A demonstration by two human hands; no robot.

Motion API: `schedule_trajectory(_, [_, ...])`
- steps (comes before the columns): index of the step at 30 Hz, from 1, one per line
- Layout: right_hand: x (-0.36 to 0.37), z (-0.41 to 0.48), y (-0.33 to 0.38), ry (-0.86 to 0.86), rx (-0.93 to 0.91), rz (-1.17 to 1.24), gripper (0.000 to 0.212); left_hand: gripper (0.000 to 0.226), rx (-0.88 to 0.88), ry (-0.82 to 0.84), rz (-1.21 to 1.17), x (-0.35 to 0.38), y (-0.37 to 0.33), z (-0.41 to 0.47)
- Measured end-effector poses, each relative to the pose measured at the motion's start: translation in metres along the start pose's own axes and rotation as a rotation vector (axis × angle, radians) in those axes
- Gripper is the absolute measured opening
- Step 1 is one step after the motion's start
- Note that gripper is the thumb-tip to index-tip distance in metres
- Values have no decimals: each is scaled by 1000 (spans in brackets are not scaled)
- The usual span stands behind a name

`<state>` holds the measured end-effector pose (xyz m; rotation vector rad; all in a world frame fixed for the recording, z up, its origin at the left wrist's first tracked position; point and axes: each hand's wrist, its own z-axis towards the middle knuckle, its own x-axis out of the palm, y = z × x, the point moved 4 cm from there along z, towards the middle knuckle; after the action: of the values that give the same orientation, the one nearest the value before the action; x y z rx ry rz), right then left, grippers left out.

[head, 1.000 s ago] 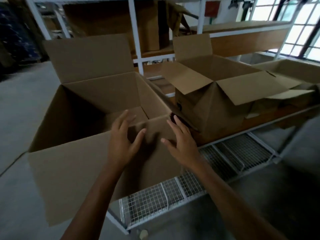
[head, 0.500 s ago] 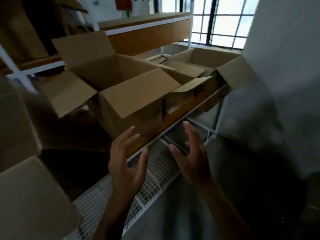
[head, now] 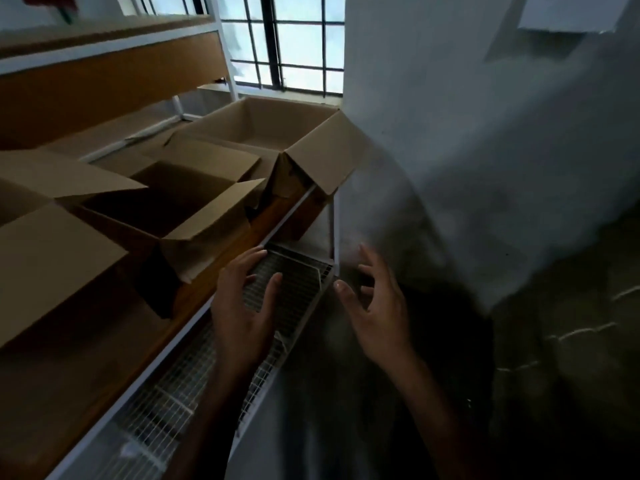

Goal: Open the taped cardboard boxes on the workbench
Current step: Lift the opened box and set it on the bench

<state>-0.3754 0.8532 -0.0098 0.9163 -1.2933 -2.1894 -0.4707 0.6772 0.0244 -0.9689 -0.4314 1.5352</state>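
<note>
Head-cam view down along a workbench (head: 228, 254) w/ cardboard boxes on top. L hand (head: 242, 306) and R hand (head: 377, 306) hover just in front of the workbench's front edge, fingers spread apart, holding nothing. L hand is over the wire-mesh shelf (head: 194, 375) below the workbench. R hand is past that shelf's end, near the grey wall (head: 485, 150) at the workbench's far end.

Risks, as a guess: some flaps hang at or past the workbench's front edge, so a reaching hand or forearm could snag one and drag a light, prob. empty box off. Dim light and blur make any tape seam hard to spot. A bare finger run along a raw cardboard edge could get cut.

Boxes: plain brown corrugated, no labels visible. Nearest box (head: 52, 265), at the workbench's near end, shows only a big flap. Middle box (head: 173, 202) has flaps folded out, interior dark. Far box (head: 270, 126), at the workbench's far end below the window (head: 287, 46), also stands open, one flap hanging toward the wall. No tape or sealed box visible.
</note>
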Motion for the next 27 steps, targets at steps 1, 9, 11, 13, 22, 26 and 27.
schedule_trajectory(1, [-2, 14, -7, -7, 4, -12, 66, 30, -5, -7, -7, 11, 4, 11])
schedule_trajectory(9, [15, 167, -54, -39, -102, -100, 57, 22, -40, -172, -28, 88, 66, 148])
schedule_trajectory(11, [28, 219, -66, -50, -143, -118, 51, 20, -23, -197, -9, 109, 88, 195])
schedule_trajectory(13, [43, 270, -75, -70, -146, -129, 47, 22, -73, -182, -17, 128, 112, 242])
schedule_trajectory(22, [96, 462, -103, -22, -94, -245, 32, 23, -323, -60, 177, 191, 186, 384])
schedule_trajectory(26, [117, 529, -121, 19, -77, -259, 31, 41, -421, 96, 355, 211, 206, 393])
schedule_trajectory(27, [121, 545, -124, 27, -82, -260, 30, 47, -453, 136, 417, 214, 212, 392])
